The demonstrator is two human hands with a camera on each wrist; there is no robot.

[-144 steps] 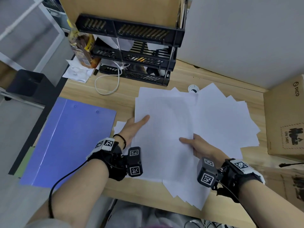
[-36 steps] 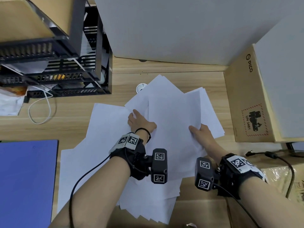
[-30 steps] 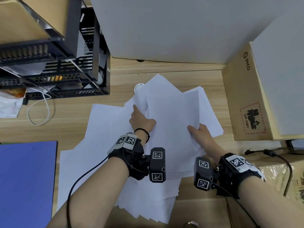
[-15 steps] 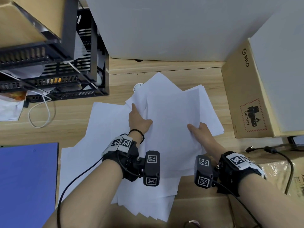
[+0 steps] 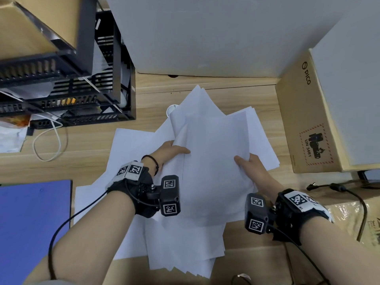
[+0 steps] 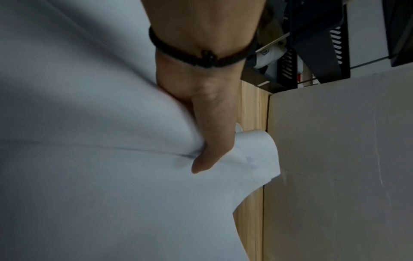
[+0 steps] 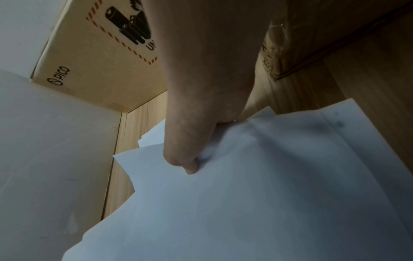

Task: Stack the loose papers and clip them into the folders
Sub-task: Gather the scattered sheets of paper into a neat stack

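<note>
A fanned bundle of white loose papers (image 5: 213,161) is raised off the wooden desk (image 5: 236,93) between both hands. My left hand (image 5: 172,150) pinches its left edge, thumb on top (image 6: 210,146), and the sheet's edge curls beside it. My right hand (image 5: 249,164) grips the right edge, thumb pressed on the paper (image 7: 190,153). More white sheets (image 5: 131,153) lie spread on the desk under and left of the bundle. A blue folder (image 5: 30,227) lies flat at the lower left, apart from both hands.
A black tiered letter tray (image 5: 67,93) stands at the back left with a white cable (image 5: 49,145) before it. A cardboard PICO box (image 5: 308,120) flanks the papers on the right. A grey partition (image 5: 205,33) closes the back. A black cable (image 5: 349,194) lies at right.
The left hand has shifted from lying flat on the sheets to pinching the bundle's left edge. The edge has lifted and curled. The right hand keeps its hold.
</note>
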